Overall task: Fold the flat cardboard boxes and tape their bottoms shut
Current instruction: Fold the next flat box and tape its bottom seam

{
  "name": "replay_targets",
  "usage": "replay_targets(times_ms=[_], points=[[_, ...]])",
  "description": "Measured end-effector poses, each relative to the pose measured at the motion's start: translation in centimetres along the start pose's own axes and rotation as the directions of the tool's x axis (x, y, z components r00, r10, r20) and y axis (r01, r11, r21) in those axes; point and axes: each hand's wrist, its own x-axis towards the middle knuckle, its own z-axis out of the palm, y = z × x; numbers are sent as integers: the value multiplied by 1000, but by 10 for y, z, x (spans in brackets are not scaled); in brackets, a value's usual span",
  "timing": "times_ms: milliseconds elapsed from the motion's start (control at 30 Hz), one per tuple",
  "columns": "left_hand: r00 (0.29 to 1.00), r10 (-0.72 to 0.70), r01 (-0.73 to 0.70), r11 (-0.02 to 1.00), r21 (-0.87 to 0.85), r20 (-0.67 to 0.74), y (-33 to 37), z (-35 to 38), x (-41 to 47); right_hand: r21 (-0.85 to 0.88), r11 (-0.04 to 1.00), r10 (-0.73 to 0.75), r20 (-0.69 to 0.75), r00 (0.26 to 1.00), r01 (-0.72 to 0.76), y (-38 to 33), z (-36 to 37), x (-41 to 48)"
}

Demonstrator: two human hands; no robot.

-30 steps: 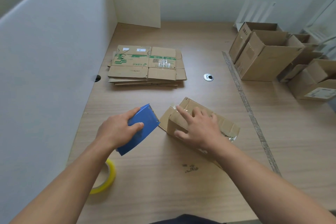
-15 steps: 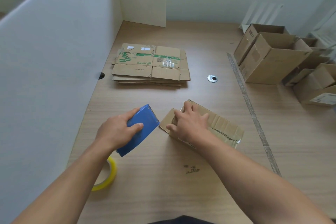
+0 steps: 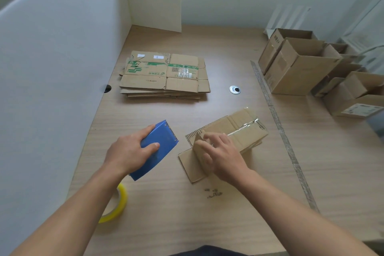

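A small folded cardboard box (image 3: 239, 129) lies on its side in the middle of the table, with clear tape along the seam of its upper face. My right hand (image 3: 220, 156) presses on its near end, fingers curled over the edge by an open flap (image 3: 191, 164). My left hand (image 3: 128, 151) grips a blue tape dispenser (image 3: 160, 147) just left of the box, apart from it. A stack of flat cardboard boxes (image 3: 166, 75) with green print lies farther back.
A yellow roll of tape (image 3: 116, 206) sits under my left forearm. Several folded boxes (image 3: 301, 68) stand at the right side. White partition walls (image 3: 52, 68) close the left and back. A metal strip (image 3: 278, 127) runs along the table; a grommet (image 3: 234, 89) lies near it.
My right hand slid from the top of the box toward its near end, and the box turned so its taped face and a near flap now show. My left hand kept the dispenser in place.
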Motion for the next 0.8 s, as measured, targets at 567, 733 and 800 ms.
replay_targets(times_ms=[567, 733, 800], points=[[959, 282, -282, 959, -1, 42, 8, 0, -6, -39, 985, 171, 351, 921, -168, 34, 6, -12], [843, 534, -536, 844, -13, -71, -1, 0, -19, 213, 966, 63, 348, 936, -144, 34, -2, -18], [744, 651, -646, 758, 87, -150, -1, -1, -22, 243, 958, 53, 365, 930, -150, 35, -7, -17]])
